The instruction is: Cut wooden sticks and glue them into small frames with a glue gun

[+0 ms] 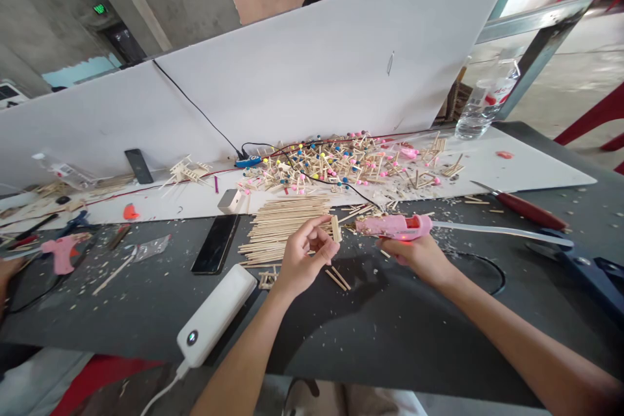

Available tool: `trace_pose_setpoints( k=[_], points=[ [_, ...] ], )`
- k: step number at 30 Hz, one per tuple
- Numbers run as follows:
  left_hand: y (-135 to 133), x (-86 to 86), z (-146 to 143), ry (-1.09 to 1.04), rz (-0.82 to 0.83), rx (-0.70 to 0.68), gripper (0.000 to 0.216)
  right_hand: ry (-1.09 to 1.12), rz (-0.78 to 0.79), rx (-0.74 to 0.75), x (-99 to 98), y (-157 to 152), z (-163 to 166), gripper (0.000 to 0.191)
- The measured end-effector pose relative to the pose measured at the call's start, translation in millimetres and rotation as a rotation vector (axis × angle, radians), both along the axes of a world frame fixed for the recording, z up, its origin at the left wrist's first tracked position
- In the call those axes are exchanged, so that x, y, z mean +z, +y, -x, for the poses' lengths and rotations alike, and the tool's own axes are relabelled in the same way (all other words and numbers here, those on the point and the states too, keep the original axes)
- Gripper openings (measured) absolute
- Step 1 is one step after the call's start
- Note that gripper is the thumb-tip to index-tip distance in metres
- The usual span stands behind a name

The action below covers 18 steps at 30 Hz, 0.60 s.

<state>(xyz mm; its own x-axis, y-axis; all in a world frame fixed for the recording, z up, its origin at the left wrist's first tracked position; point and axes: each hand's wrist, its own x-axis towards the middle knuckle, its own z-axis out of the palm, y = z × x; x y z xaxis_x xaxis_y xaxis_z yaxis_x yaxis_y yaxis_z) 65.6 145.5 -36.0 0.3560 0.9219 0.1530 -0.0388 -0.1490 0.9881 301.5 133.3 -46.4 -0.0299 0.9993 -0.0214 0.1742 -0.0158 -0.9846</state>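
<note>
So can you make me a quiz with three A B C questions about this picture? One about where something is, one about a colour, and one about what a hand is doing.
1. Where is the white power bank?
A held in a hand
B lying on the dark tabletop
C hanging in the air

2. What colour is the glue gun in the right hand?
A green
B blue
C pink

3. What is the left hand doing?
A pinching a small wooden stick
B making an empty fist
C lying flat, palm down

Answers:
1 B, it rests on the dark top.
2 C, its body is pink.
3 A, the stick shows at the fingertips.
</note>
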Motion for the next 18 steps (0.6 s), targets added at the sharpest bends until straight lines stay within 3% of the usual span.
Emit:
trace_pose_setpoints(
  k=[18],
  points=[
    [-0.3, 2.4, 0.6, 0.013, -0.004, -0.037, 0.05, 0.009, 0.014, -0.051, 1.7, 0.5, 0.7, 0.021]
  ],
)
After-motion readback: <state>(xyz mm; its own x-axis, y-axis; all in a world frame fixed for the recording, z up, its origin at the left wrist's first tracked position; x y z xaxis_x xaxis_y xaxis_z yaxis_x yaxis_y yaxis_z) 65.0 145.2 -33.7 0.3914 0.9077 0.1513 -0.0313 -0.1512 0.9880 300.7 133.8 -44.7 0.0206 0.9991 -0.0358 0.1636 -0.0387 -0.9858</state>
